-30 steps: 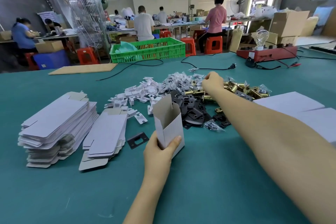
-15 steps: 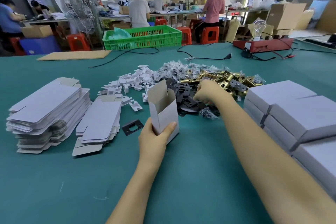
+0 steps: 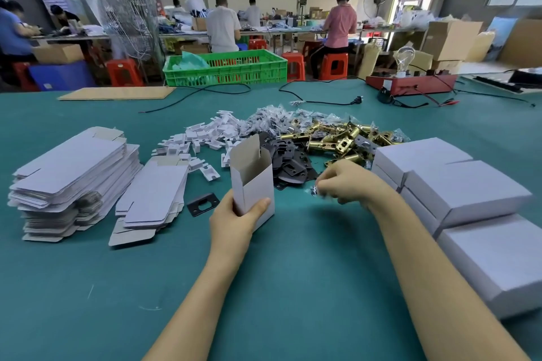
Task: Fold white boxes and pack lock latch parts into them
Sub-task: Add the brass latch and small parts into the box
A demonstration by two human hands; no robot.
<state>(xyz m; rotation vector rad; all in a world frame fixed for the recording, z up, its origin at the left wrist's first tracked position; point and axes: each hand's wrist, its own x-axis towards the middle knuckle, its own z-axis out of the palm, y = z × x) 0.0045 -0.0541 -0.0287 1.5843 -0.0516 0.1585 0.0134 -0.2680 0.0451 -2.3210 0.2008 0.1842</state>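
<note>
My left hand [image 3: 234, 221] grips a folded white box [image 3: 254, 182] that stands upright on the green table with its top flap open. My right hand [image 3: 349, 182] is just right of the box, low over the table, pinching a small clear bag of screws [image 3: 315, 191]. Behind both hands lie piles of parts: black plates [image 3: 289, 160], brass latches [image 3: 334, 138], bagged screws [image 3: 272, 119] and white card inserts [image 3: 205, 135]. One black plate [image 3: 203, 204] lies alone left of the box.
Two stacks of flat white box blanks [image 3: 73, 176] [image 3: 152, 193] sit at the left. Closed white boxes [image 3: 457, 193] are stacked at the right. A green crate [image 3: 225, 70], black cables [image 3: 316, 101] and a red device with a bulb [image 3: 410, 83] stand at the far edge.
My right hand pulled back from the brass latch pile toward me and now pinches a screw bag beside the box. The left hand kept holding the box.
</note>
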